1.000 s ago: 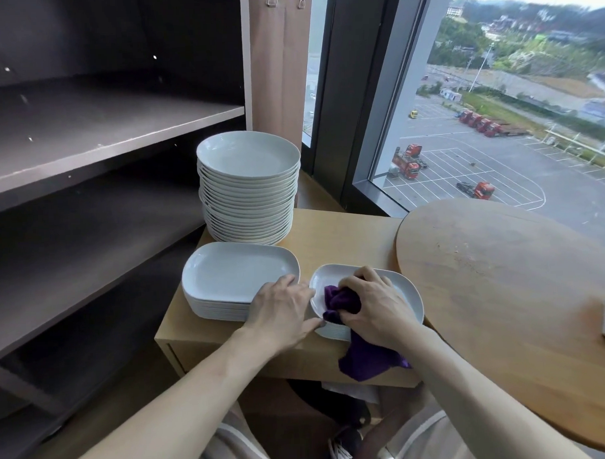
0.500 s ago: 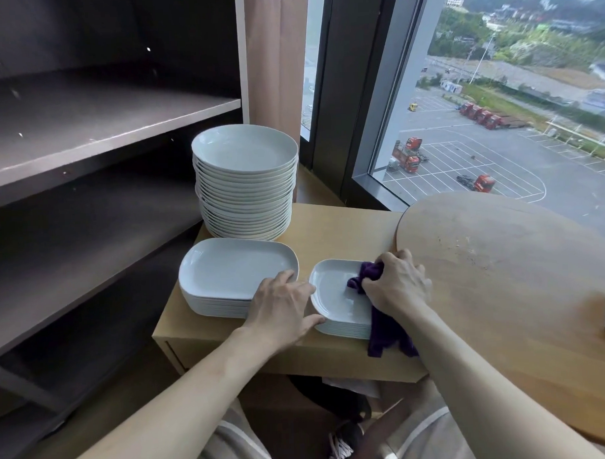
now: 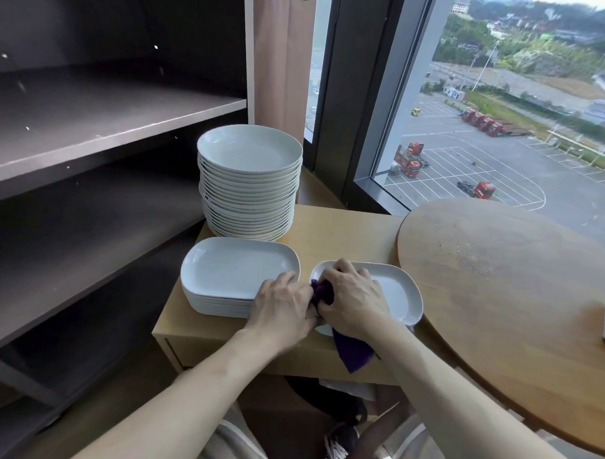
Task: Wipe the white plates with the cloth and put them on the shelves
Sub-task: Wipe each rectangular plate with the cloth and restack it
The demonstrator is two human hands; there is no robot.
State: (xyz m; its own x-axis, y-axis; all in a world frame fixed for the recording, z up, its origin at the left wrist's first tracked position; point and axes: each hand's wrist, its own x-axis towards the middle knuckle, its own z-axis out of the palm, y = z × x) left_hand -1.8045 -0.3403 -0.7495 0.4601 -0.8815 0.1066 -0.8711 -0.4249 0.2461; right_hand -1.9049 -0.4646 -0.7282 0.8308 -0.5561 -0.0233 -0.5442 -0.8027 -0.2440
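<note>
The white plate (image 3: 396, 291), just right of the oblong plate stack (image 3: 233, 266), is being wiped: the right hand (image 3: 356, 297) clutches the purple cloth (image 3: 353, 353) on it, the left hand (image 3: 281, 310) pinches its rim; next, I judge, lifting it to the shelves (image 3: 102, 123).

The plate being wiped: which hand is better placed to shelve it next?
Probably the left hand: it rests at the plate's rim nearest the shelves; the right hand grips the cloth.
</note>
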